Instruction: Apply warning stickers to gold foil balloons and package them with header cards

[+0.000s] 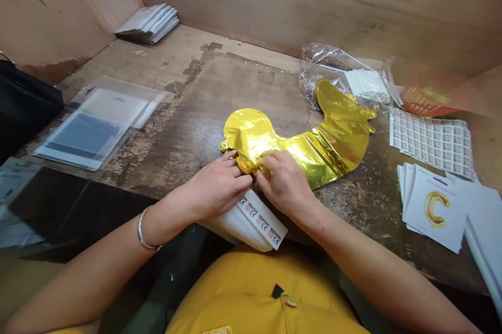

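A flat, shiny gold foil balloon, curved like a letter C, lies on the worn wooden table. My left hand rests at its lower left end, fingers bent against the foil edge. Close beside it, my right hand pinches the same end between thumb and fingers. Beneath my hands, a strip of printed CE labels lies over a white bag-like item at the table's front edge. My fingertips partly hide the foil there.
Card packs are stacked at the back left, with clear sleeves nearer. On the right are sticker sheets, white cards with a gold C, a red basket and clear plastic wrap holding white sticks. Wooden walls enclose the table.
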Action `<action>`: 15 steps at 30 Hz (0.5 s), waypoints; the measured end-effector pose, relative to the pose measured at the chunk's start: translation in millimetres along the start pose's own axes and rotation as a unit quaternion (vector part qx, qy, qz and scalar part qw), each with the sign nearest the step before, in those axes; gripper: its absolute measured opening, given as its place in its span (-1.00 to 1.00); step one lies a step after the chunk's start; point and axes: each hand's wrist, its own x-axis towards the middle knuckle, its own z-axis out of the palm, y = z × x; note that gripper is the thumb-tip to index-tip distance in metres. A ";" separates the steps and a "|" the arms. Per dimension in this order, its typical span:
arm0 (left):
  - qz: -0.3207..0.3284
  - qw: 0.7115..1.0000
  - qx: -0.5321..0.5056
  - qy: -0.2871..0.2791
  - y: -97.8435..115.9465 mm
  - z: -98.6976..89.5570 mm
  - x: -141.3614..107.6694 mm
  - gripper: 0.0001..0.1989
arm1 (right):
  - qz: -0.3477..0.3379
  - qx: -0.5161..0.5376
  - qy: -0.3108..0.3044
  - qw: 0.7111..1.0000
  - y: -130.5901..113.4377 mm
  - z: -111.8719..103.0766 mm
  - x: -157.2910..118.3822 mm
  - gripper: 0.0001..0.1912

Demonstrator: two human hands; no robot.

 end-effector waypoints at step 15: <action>0.005 0.999 -0.041 0.022 -4.1 8.0 -7.0 -0.82 | 0.152 0.139 0.087 0.975 62.4 -37.9 24.0 -0.89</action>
